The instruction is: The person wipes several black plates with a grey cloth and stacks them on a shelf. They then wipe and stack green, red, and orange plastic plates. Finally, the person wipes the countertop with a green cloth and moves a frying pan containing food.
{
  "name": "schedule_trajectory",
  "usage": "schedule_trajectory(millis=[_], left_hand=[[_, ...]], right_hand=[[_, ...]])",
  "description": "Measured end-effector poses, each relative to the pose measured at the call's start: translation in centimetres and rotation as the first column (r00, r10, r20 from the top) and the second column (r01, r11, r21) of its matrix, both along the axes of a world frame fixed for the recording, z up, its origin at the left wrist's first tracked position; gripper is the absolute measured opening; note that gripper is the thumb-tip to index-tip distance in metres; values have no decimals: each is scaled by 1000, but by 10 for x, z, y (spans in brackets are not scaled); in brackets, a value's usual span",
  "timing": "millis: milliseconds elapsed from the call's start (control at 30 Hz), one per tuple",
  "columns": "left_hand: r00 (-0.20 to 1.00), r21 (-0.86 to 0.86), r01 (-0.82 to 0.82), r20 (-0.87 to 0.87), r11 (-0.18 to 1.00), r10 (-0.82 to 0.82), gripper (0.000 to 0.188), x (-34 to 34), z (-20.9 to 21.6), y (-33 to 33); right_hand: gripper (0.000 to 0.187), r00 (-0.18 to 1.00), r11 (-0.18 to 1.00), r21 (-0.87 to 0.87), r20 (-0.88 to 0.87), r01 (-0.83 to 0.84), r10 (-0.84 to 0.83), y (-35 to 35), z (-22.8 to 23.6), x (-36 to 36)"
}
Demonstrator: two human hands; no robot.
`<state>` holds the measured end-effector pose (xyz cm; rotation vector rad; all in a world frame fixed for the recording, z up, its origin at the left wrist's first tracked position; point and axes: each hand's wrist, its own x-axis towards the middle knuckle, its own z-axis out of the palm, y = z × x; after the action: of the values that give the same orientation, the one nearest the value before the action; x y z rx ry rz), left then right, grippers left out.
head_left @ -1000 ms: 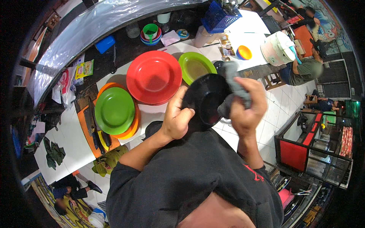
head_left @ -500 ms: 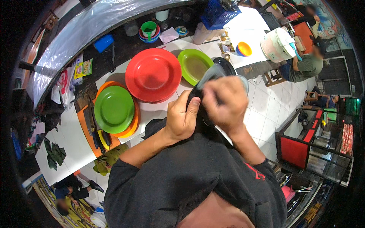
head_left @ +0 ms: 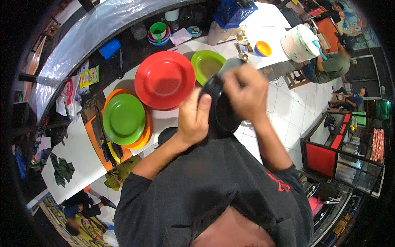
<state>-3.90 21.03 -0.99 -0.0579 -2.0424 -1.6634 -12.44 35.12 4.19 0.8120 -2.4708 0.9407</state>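
Observation:
My left hand point(head_left: 193, 119) grips the rim of a black plate point(head_left: 218, 113), which is tilted steeply up against the front of my dark shirt. A grey cloth point(head_left: 233, 65) shows at the top of the plate, bunched in my right hand point(head_left: 247, 92), which is closed and blurred by motion. Part of the plate lies hidden behind that hand. Just beyond, a stack of red plates point(head_left: 164, 80) stands on the white table, with a lime-green plate point(head_left: 209, 66) to its right. A green plate point(head_left: 124, 118) rests on orange ones at the left.
Knives point(head_left: 100, 133) lie on an orange board left of the plates. Toward the back are stacked bowls with a green cup point(head_left: 158, 31), a blue basket point(head_left: 234, 14), a yellow-orange bowl point(head_left: 263, 48) and a white bucket point(head_left: 299, 43). A person point(head_left: 333, 66) sits at the far right.
The plate has turned so that more of its round black surface shows. My right hand has shifted slightly across it with the cloth. My left hand keeps its grip.

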Motion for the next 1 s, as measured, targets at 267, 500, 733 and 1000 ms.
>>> schedule_trajectory(millis=[267, 500, 733, 1000], left_hand=[[984, 591, 132, 20, 796, -179, 34, -5, 0, -21], [985, 745, 62, 61, 664, -161, 36, -25, -14, -28], [986, 858, -73, 138, 508, -92, 34, -36, -1, -27], [932, 934, -52, 173, 354, -319, 34, -37, 7, -36]], right_hand=[[15, 796, 527, -695, 602, 490, 54, 119, -32, -36], [12, 899, 602, -712, 436, 362, -25, 120, -19, -20], [8, 999, 948, -317, -38, 0, -13, 61, -6, 25], [21, 815, 947, 187, -483, -262, 321, 42, -11, 21]])
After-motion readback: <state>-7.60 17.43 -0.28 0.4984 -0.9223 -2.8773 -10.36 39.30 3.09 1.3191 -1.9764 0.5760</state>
